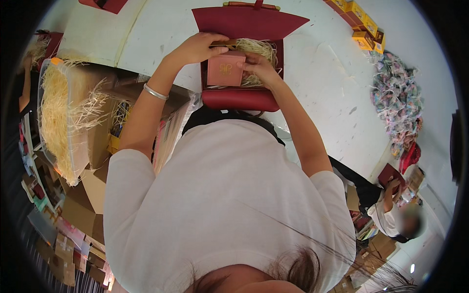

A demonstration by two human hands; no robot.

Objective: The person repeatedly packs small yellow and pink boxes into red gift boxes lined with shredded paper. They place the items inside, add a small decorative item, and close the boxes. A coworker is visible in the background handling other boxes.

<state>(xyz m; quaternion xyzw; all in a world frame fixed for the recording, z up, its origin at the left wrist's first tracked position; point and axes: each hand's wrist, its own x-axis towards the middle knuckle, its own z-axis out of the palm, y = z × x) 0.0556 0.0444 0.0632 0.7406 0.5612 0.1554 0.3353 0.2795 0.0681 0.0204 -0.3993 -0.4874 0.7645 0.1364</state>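
A dark red gift box (240, 101) with its lid flap (253, 23) raised lies in front of me on the white table. Inside it, pale shredded filler (262, 49) surrounds a small pink box (224, 69) with a gold emblem on top. My right hand (262, 70) grips the pink box by its right edge, thumb on top and fingers partly hidden in the filler. At the far left corner, my left hand (199, 47) has fingers and thumb around a flat gold-coloured item (229, 44), mostly covered by the hand.
On my left stands a clear plastic tub (70, 121) of straw-coloured shreds. Yellow cartons (361, 22) and a pile of small wrapped packets (395, 99) line the table's right side. A co-worker (388, 216) handles a red box at the lower right. Cardboard boxes (82, 205) lie at lower left.
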